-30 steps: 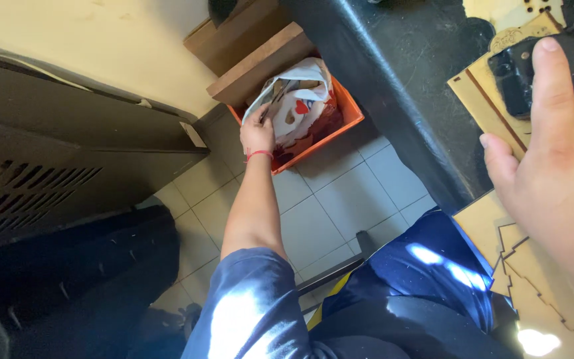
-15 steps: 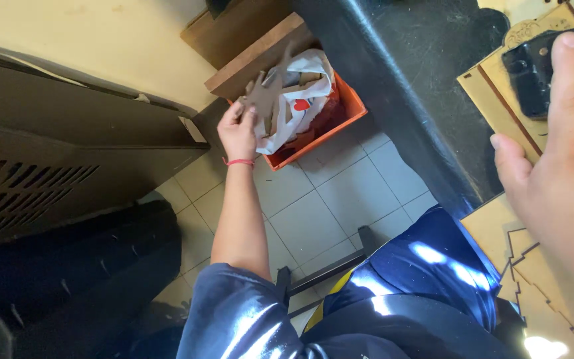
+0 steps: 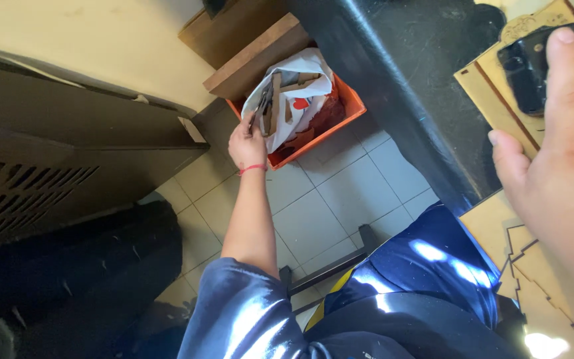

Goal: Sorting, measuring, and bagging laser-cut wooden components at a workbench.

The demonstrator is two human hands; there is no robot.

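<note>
Resting nearest on the right, right hand (image 3: 559, 173) is closed on a black device (image 3: 539, 66) over cut wooden sheets (image 3: 539, 266) on the bench (image 3: 420, 73). Farther off, left hand (image 3: 247, 143) is pinched on a thin wooden offcut (image 3: 262, 110), held at the white bag (image 3: 300, 93) lining an orange bin (image 3: 340, 119) on the tiled floor (image 3: 340, 199). Offcut judged not yet released; several scraps already lie inside.
</note>
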